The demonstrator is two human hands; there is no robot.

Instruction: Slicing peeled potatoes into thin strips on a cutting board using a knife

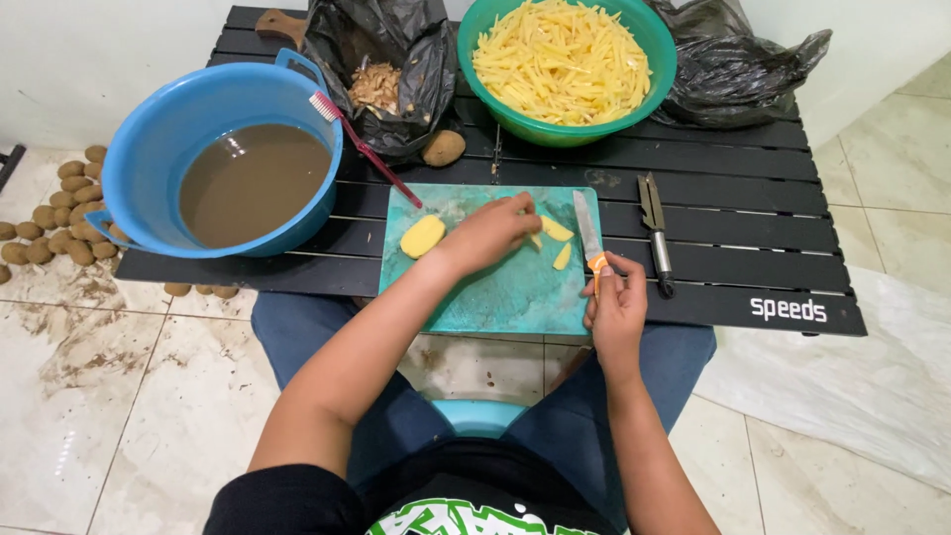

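Right hand (616,305) grips knife (588,230), L hand (492,232) on potato pcs (555,230).

cutting board (495,292): matt teal plastic, scuffed | knife (587,230): shiny metal blade | table (733,198): black slats, maybe metal

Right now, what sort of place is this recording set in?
Probably a home or small food-prep corner: a low black slatted folding table on a tiled floor, a green plastic bowl of cut potato sticks, and unpeeled brown potatoes heaped on the floor.

Black tee (green-white print), blue jeans
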